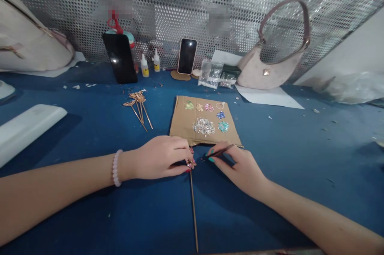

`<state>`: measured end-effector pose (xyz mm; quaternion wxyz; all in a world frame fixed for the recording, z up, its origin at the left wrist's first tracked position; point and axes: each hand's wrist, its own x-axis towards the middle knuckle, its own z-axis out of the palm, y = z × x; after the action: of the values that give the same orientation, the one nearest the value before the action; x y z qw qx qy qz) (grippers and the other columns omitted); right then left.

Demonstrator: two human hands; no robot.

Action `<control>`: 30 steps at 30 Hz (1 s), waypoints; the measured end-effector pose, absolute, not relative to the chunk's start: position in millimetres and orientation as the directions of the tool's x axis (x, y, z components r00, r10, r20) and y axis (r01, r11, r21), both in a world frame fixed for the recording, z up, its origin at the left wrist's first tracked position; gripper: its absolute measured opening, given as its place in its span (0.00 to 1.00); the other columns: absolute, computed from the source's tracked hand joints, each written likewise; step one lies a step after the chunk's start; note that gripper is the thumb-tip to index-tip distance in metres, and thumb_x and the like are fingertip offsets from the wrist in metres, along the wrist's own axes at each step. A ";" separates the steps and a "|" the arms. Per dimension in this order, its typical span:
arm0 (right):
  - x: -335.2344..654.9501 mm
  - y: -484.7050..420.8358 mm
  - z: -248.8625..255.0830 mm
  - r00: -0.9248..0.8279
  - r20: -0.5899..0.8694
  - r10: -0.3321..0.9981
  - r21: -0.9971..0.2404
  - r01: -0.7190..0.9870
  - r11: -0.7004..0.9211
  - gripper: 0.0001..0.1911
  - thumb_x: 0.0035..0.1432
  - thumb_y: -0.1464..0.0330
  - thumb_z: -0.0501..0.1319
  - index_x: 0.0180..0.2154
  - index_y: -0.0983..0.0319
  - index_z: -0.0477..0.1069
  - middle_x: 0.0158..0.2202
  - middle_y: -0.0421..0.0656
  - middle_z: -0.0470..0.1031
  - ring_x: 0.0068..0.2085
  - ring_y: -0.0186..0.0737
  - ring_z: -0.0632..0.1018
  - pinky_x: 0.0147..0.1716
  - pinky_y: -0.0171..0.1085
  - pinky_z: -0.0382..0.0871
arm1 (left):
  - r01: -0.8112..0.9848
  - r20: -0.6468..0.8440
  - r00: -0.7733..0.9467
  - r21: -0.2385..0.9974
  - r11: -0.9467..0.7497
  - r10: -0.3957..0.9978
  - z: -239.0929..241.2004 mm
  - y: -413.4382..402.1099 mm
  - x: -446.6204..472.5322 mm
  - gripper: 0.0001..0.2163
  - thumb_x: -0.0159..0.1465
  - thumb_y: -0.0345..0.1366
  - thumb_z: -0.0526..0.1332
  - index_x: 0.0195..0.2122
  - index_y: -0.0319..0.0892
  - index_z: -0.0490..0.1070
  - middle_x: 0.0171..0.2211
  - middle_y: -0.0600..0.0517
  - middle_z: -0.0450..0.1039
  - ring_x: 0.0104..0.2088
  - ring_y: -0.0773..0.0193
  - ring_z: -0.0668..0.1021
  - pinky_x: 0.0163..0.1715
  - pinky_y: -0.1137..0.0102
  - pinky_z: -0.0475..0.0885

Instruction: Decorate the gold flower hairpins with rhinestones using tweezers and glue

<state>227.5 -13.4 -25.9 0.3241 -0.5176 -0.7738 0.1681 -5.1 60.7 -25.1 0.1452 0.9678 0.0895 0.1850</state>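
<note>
At the far left we record a pale bag [27, 43], and nearer, a white oblong case [31, 131] on the blue table [120, 223]. Next we find a dark-screened phone [120, 57] propped upright at the far side, with a cluster of gold hairpins [138, 97] lying nearer, and 2 small bottles [145, 69] with yellow labels standing beyond.

The left hand [165, 156], its wrist in a bead bracelet [117, 168], has thumb and fingers closed on the jewelled head of a hairpin [193, 203]. We note the hairpin at mid-table, its stick running toward the near edge.

Just beyond, a cardboard sheet [183, 123] bears 6 piles of coloured stones. The right hand [244, 169] has its fingers pinched around dark tweezers [220, 152], the tips near the jewelled head but apart from it; we cannot tell whether they grip a stone. At far right stands a handbag [270, 67].
</note>
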 end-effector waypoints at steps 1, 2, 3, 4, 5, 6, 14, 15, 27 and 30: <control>227.5 -13.1 -25.9 -0.253 0.324 0.912 -0.597 0.693 0.404 0.04 0.55 0.72 0.57 0.33 0.58 0.69 0.31 0.41 0.77 0.32 0.36 0.79 0.33 0.36 0.75 | 0.122 0.335 0.914 0.315 -0.941 0.230 -25.2 60.5 -5.1 0.08 0.67 0.36 0.54 0.40 0.40 0.70 0.37 0.49 0.71 0.35 0.65 0.73 0.31 0.71 0.68; 227.4 -12.9 -25.9 -0.250 0.323 0.913 -0.597 0.695 0.402 0.04 0.55 0.72 0.57 0.33 0.58 0.69 0.31 0.41 0.77 0.32 0.36 0.79 0.33 0.36 0.75 | 0.124 0.341 0.911 0.312 -0.942 0.233 -25.3 60.3 -5.0 0.08 0.67 0.36 0.54 0.40 0.40 0.70 0.38 0.49 0.71 0.36 0.64 0.73 0.33 0.71 0.68; 227.3 -12.8 -25.8 -0.248 0.323 0.913 -0.596 0.697 0.400 0.04 0.55 0.72 0.57 0.32 0.58 0.69 0.31 0.41 0.77 0.32 0.36 0.79 0.33 0.36 0.75 | 0.122 0.350 0.908 0.307 -0.944 0.232 -25.5 60.2 -4.8 0.08 0.67 0.36 0.54 0.40 0.40 0.70 0.39 0.48 0.71 0.38 0.64 0.73 0.35 0.70 0.68; 227.2 -12.7 -25.8 -0.248 0.323 0.913 -0.594 0.698 0.400 0.04 0.55 0.72 0.57 0.32 0.58 0.69 0.31 0.41 0.77 0.32 0.36 0.79 0.33 0.36 0.75 | 0.119 0.358 0.905 0.303 -0.945 0.229 -25.7 60.1 -4.5 0.08 0.66 0.35 0.55 0.41 0.39 0.70 0.40 0.47 0.71 0.39 0.63 0.72 0.37 0.69 0.69; 227.1 -12.5 -25.8 -0.248 0.326 0.912 -0.592 0.698 0.402 0.04 0.55 0.71 0.57 0.32 0.58 0.69 0.31 0.41 0.77 0.32 0.36 0.79 0.33 0.36 0.75 | 0.113 0.366 0.903 0.303 -0.946 0.225 -26.0 60.2 -4.2 0.08 0.66 0.35 0.55 0.42 0.39 0.70 0.41 0.47 0.71 0.41 0.62 0.72 0.40 0.68 0.69; 227.1 -12.5 -25.9 -0.251 0.328 0.911 -0.590 0.698 0.405 0.03 0.55 0.71 0.57 0.32 0.58 0.69 0.31 0.41 0.77 0.31 0.37 0.79 0.32 0.36 0.75 | 0.109 0.372 0.901 0.304 -0.946 0.223 -26.3 60.3 -3.9 0.08 0.66 0.35 0.56 0.43 0.38 0.69 0.43 0.46 0.72 0.42 0.61 0.71 0.42 0.67 0.68; 228.7 -12.1 -27.3 -0.267 0.354 0.896 -0.577 0.692 0.434 0.04 0.56 0.73 0.57 0.33 0.59 0.68 0.31 0.40 0.77 0.32 0.35 0.79 0.33 0.35 0.75 | 0.146 0.357 0.896 0.323 -0.935 0.263 -27.1 62.0 -3.1 0.13 0.65 0.37 0.57 0.48 0.37 0.68 0.45 0.48 0.73 0.44 0.60 0.71 0.44 0.65 0.67; 228.7 -12.1 -27.3 -0.268 0.357 0.895 -0.574 0.693 0.436 0.04 0.55 0.73 0.57 0.33 0.58 0.68 0.31 0.40 0.77 0.32 0.35 0.79 0.33 0.35 0.75 | 0.155 0.352 0.895 0.329 -0.932 0.273 -27.1 62.0 -3.2 0.13 0.65 0.38 0.57 0.48 0.37 0.68 0.45 0.48 0.73 0.44 0.59 0.71 0.45 0.65 0.66; 226.7 -17.8 -23.9 -0.257 0.369 0.893 -0.596 0.672 0.439 0.05 0.56 0.73 0.58 0.34 0.58 0.68 0.31 0.39 0.77 0.32 0.36 0.79 0.33 0.34 0.76 | 0.207 0.302 0.900 0.337 -0.919 0.313 -27.1 59.8 -2.6 0.13 0.65 0.38 0.57 0.48 0.40 0.67 0.46 0.50 0.73 0.46 0.59 0.71 0.43 0.65 0.63; 223.2 -20.8 -23.3 -0.296 0.382 0.876 -0.602 0.639 0.478 0.05 0.57 0.74 0.59 0.34 0.57 0.68 0.31 0.39 0.76 0.34 0.35 0.79 0.34 0.34 0.75 | 0.209 0.296 0.902 0.337 -0.918 0.314 -27.3 60.1 -0.9 0.13 0.64 0.37 0.58 0.48 0.40 0.67 0.47 0.50 0.73 0.46 0.60 0.71 0.43 0.66 0.62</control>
<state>223.2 -20.8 -23.3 0.3469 -0.4815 -0.7866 0.1705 -0.9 60.1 -27.3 0.1504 0.9635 0.1359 0.1747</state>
